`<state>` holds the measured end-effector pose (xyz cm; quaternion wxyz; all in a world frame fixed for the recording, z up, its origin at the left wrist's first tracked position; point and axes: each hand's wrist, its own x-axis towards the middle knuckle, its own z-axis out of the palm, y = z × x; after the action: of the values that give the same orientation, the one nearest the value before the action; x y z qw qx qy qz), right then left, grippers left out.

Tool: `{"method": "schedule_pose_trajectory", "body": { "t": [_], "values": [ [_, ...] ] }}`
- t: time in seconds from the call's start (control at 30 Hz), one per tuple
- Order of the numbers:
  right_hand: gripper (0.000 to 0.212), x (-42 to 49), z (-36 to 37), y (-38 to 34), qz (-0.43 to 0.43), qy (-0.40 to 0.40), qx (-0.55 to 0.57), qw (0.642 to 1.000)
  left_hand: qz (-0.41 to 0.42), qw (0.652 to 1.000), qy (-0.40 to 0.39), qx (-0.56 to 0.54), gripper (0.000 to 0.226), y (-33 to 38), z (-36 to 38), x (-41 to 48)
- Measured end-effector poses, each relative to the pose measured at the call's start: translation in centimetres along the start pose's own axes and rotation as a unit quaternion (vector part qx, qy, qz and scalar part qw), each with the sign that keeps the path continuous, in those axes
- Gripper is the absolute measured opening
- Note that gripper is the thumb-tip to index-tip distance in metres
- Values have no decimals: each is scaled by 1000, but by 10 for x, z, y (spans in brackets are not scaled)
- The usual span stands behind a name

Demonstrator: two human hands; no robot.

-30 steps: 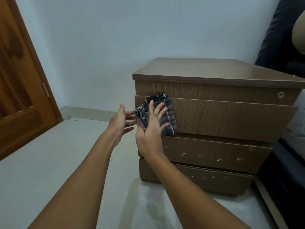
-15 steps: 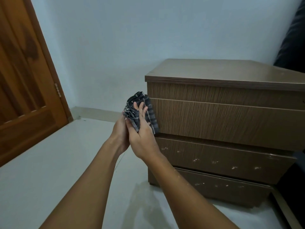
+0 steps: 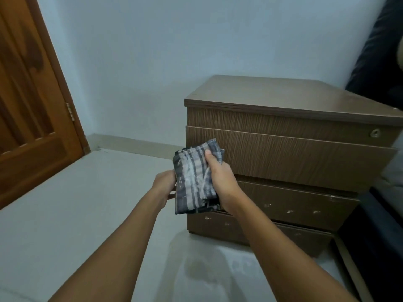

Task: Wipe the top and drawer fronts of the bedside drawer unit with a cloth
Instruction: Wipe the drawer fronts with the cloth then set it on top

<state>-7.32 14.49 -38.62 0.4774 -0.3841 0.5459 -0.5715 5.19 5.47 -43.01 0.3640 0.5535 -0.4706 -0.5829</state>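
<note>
Both hands hold a folded cloth (image 3: 194,182) between them, in front of the left edge of a bedside unit (image 3: 283,149). The right hand (image 3: 220,182) is curled round the cloth's right side, thumb pressed on its face. The left hand (image 3: 164,185) grips the left edge, its fingers mostly hidden behind the fabric. Whether the cloth touches the wood cannot be told.

A pale blue wall (image 3: 174,62) fills the background above a light floor (image 3: 65,214). A brown wooden door (image 3: 28,127) stands at far left. Something dark and padded, perhaps a bed (image 3: 375,62), is just beside the unit on the right.

The unit is brown wood-grain with a flat top (image 3: 294,94) and three drawer fronts. The top drawer (image 3: 305,158) sticks out slightly. Below it are the middle drawer (image 3: 294,203) and the bottom drawer (image 3: 239,227). A small round lock (image 3: 375,133) sits near the upper right corner.

The cloth is dark with grey stripes, and pale smears across its face suggest it has picked up dust. The top has an even sheen with no marks showing, and the top drawer front looks clean. White specks (image 3: 290,211) dot the middle and bottom drawers, so these two fronts seem still to need wiping. The task looks partly done, with the lower half left.
</note>
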Motion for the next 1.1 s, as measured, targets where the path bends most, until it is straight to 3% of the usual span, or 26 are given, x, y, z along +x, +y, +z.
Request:
{"method": "schedule_pose_trajectory", "body": {
  "t": [0.23,0.37,0.57,0.8,0.97,1.1],
  "values": [
    [46,-38,-62,-22,101,45,106,988,23,998,48,38,39,-6,30,-2],
    [44,-61,-100,-33,137,59,157,976,23,996,82,22,37,-11,39,2],
    [51,-78,-153,-39,143,59,170,973,10,994,109,2,25,-14,49,8],
    [45,-77,-175,-39,134,110,226,959,-2,992,124,-31,35,-11,60,6],
    [50,-83,-178,-45,125,94,213,964,-1,989,145,-43,26,-13,64,3],
    [48,-96,-180,-57,122,82,129,981,-1,985,172,-29,30,-18,66,-8]
  ]
}}
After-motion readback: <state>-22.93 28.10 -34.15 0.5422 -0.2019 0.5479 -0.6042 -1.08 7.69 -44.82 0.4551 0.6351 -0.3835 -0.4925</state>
